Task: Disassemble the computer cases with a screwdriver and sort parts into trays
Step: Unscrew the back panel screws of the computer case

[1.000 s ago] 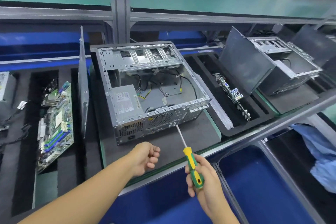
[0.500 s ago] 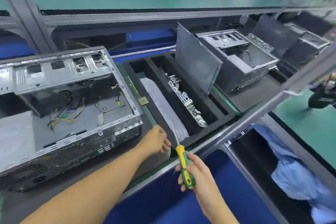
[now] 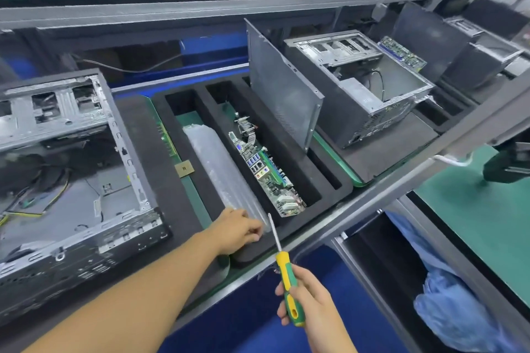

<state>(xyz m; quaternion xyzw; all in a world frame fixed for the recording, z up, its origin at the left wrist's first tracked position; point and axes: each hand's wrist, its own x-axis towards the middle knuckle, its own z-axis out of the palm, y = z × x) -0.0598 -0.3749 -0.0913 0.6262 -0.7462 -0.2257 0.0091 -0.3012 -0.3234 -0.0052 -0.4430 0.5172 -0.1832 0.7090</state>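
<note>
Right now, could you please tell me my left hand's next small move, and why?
Probably pinch the clear bubble-wrap bag and lift it: your left hand is curled at its near end in the black foam tray, and the right hand grips the yellow-and-green screwdriver.

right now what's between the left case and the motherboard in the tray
Head view: a bubble-wrap sheet in the foam tray's neighbouring slot, plus a small tan square.

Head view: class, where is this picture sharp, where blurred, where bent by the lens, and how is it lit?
In the head view, light is even and shadows soft; the left computer case is smeared by motion blur, while the screwdriver and motherboard look fairly sharp; the wide lens bows the metal rail; the plastic wrap shows pale glare.
</note>
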